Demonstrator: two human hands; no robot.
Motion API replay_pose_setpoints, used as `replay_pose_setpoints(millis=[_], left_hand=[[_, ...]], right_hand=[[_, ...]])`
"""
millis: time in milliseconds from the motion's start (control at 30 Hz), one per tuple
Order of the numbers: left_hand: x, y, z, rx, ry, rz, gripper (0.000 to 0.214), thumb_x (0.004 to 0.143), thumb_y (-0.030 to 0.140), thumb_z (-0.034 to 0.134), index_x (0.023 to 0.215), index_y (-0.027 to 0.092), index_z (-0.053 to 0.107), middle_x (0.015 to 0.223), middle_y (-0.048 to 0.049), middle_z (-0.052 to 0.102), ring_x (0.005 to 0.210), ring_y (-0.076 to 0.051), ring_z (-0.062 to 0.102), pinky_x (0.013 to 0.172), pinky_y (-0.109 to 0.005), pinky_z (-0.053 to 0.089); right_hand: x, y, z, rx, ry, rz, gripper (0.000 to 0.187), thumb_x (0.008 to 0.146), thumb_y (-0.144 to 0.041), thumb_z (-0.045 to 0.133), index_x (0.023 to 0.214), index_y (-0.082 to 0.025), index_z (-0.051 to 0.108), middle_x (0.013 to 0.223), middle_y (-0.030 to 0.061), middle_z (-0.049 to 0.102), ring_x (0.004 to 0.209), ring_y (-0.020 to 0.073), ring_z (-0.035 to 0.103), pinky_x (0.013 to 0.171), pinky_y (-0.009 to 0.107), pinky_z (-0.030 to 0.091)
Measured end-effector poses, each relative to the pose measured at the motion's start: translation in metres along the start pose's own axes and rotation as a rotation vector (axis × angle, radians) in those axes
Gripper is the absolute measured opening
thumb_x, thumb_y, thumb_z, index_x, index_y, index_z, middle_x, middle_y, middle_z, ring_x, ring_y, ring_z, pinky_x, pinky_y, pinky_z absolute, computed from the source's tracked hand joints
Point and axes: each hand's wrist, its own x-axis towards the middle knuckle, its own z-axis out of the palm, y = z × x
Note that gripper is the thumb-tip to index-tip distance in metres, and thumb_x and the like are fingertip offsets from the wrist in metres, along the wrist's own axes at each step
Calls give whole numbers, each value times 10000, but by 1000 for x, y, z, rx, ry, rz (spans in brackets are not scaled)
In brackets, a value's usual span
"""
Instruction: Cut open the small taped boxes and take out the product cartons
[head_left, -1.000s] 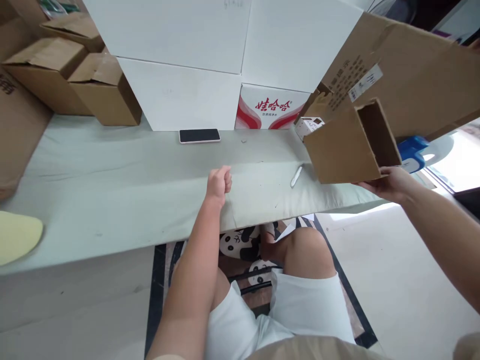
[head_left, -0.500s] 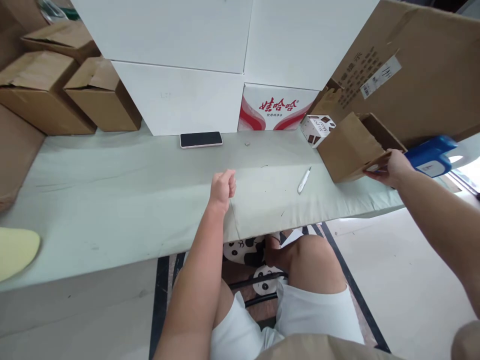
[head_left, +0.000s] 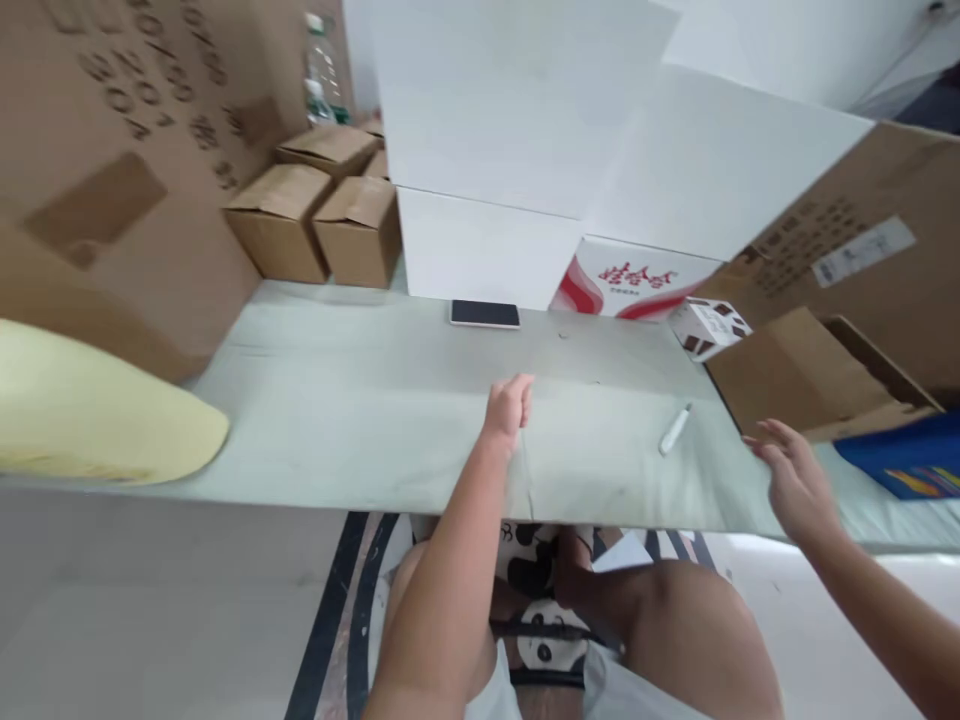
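My left hand [head_left: 510, 408] is closed in a loose fist over the middle of the cloth-covered table, with nothing showing in it. My right hand [head_left: 799, 482] is off to the right, fingers apart and holding nothing, just in front of a brown cardboard box [head_left: 795, 375] that lies with its open end to the right. A white utility knife [head_left: 675, 430] rests on the cloth between my two hands. Beyond my left hand, a phone [head_left: 484, 314] lies dark against the white boxes.
White boxes [head_left: 480, 245] and a red-and-white carton [head_left: 637, 280] line the back. Several small brown boxes [head_left: 360, 225] stand at the left rear. A yellow cushion-like object [head_left: 97, 410] juts in from the left. Beside the open box are a small patterned box [head_left: 709, 328] and a blue container [head_left: 911, 455].
My right hand has let go of the cardboard box and drawn back from it, its fingers now apart. The view has swung left. My left hand stays in a fist.
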Motion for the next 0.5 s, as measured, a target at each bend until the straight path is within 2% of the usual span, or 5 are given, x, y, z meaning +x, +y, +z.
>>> replay_pose_setpoints(millis=[100,167,267,400,500], left_hand=[[-5,11,-14,-48,30,22,444,768,262,541,473,232,211,409,105,164,358,-27,138,392,-198,97],[-9,19,-24,-83,56,39,445,764,265,543,481,232,201,417,103,164,366,-27,132,399,-201,101],[-12,31,-42,-143,109,68,445,766,277,539,487,232,194,424,99,159,366,-29,132,405,-213,98],[-15,43,-66,-208,177,111,439,760,313,535,495,230,195,433,95,148,373,-31,123,416,-226,85],[-15,47,-77,-231,161,140,435,728,325,549,486,233,199,430,94,151,382,-32,129,423,-233,87]], right_hand=[[2,-63,49,25,-146,-324,492,852,-542,458,1315,-384,506,1385,105,611,1340,296,595,1188,517,452],[5,-118,87,27,-247,-555,473,863,-522,473,1279,-319,565,1421,113,594,1368,295,567,1207,536,431],[6,-207,147,43,-367,-854,493,926,-493,420,1330,-261,581,1474,125,556,1409,295,523,1195,554,430],[3,-324,226,15,-417,-1103,534,928,-389,435,1430,-230,526,1551,127,471,1424,307,495,1170,552,453],[6,-405,276,-40,-388,-1261,596,915,-344,481,1494,-207,460,1636,140,346,1492,369,388,1209,625,364]])
